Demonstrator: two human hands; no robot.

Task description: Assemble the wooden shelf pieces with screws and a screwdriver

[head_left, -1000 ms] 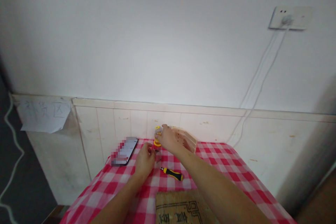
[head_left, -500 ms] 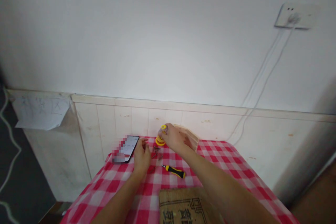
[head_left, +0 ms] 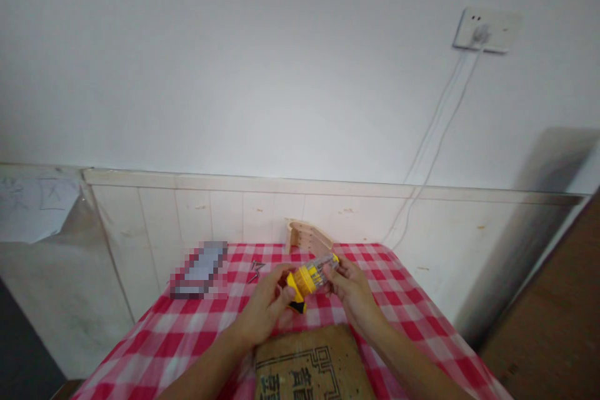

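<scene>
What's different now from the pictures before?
The yellow container has come toward the person and tipped from upright to slanted. The right hand still holds its clear end, and the left hand has taken hold of its yellow end. The phone, screws and wooden piece look unmoved.

Your yellow container (head_left: 307, 280), clear toward its right end (contents blurred), tilts between your left hand (head_left: 269, 300) and right hand (head_left: 350, 286). A black-and-yellow handle (head_left: 299, 307) shows partly below.

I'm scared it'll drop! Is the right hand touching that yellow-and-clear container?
Touching. The head view shows the right hand gripping the container near its clear end, thumb against its side.
</scene>
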